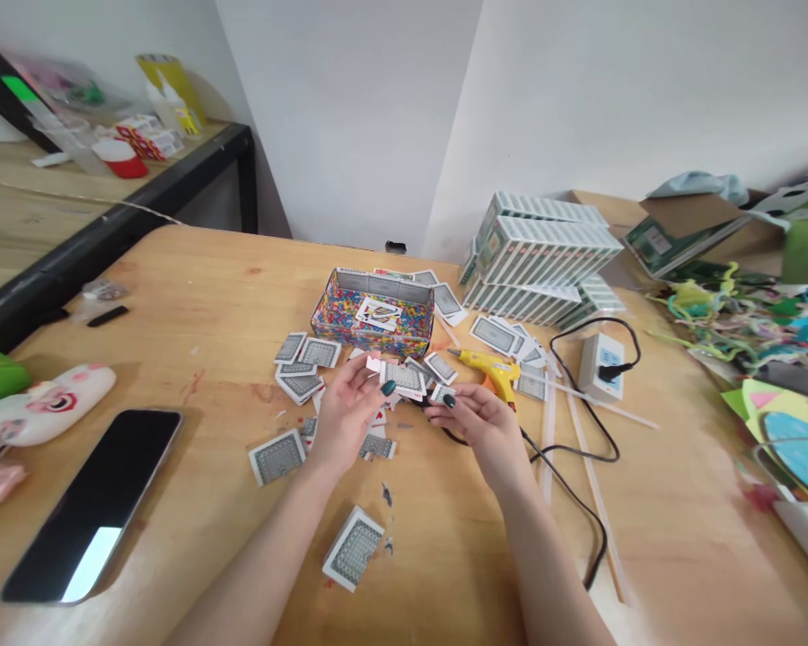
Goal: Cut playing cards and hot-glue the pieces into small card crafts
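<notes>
My left hand (346, 408) pinches a patterned playing card (404, 379), its back facing up, between thumb and fingers. Close beside it, my right hand (481, 426) is closed on a small card piece (443, 393); fingers partly cover it. Beyond both hands stands an open box (373, 336) with colourful speckled sides and cards lining its far wall. A face card (379, 314) lies inside it. Loose playing cards (300, 386) are scattered around the box and under my hands. Nearer to me sits a deck of cards (354, 547).
A yellow glue gun (495, 368) lies right of my hands, its black cable looping to a power strip (602, 366). Clear glue sticks (596, 502) lie there too. Stacked card boxes (545, 256) stand behind. A phone (94, 507) rests at left; colourful craft scraps (781, 323) fill the right.
</notes>
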A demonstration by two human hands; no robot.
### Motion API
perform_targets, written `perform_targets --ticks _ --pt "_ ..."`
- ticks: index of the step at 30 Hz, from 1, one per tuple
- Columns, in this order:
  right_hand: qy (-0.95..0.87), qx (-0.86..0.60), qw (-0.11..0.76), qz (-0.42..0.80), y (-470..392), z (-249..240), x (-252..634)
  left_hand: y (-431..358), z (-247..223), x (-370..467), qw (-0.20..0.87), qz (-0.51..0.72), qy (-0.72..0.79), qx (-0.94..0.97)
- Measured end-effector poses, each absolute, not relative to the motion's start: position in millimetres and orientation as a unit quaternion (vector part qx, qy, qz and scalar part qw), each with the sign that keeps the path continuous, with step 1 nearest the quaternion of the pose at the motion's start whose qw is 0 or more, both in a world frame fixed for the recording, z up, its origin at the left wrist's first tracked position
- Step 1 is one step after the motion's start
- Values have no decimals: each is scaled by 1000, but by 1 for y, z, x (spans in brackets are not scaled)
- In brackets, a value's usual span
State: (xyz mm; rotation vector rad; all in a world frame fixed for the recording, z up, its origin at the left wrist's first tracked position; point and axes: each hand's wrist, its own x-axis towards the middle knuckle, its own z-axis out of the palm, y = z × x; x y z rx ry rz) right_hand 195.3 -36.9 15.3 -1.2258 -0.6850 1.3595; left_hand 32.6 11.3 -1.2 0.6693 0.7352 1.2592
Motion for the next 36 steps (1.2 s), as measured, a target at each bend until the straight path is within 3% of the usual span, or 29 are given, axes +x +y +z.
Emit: perform_targets --ticks 16,24,29,36 --pt "-231 -493 595 592 -35 14 190 11 -5 35 724 559 324 244" --pt "-354 -546 593 475 -35 5 192 11 -5 37 719 553 340 247" --pt "-385 -508 611 469 -37 4 187 12 -4 37 712 566 349 227" --pt "-516 -563 573 299 -39 2 185 11 -2 37 720 560 346 221"
